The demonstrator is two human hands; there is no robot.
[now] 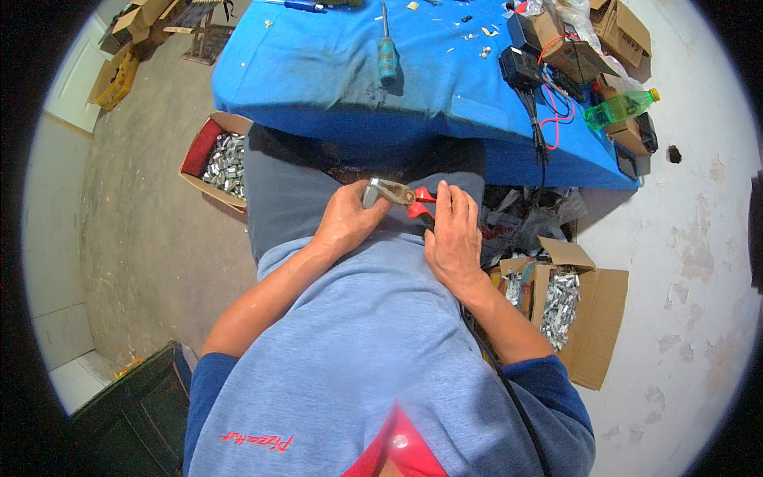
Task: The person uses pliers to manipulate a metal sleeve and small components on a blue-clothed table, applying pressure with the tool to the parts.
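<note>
Over my lap, my right hand [455, 238] is closed round the red handles of a pair of pliers [395, 191]. The worn metal jaws point left and meet a small grey metal piece [370, 193]. That piece is pinched in the fingers of my left hand [347, 219], its upper end sticking out beside the jaws. Whether the jaws grip the piece or only touch it, I cannot tell. Part of the handles is hidden behind my right fingers.
Ahead stands a table under a blue cloth [318, 71], with a teal-handled screwdriver [387, 62], a black adapter [520, 67] with cables and a green bottle [620, 109]. An open box [208, 191] of metal pieces sits at left, a cardboard box [602, 318] of more at right.
</note>
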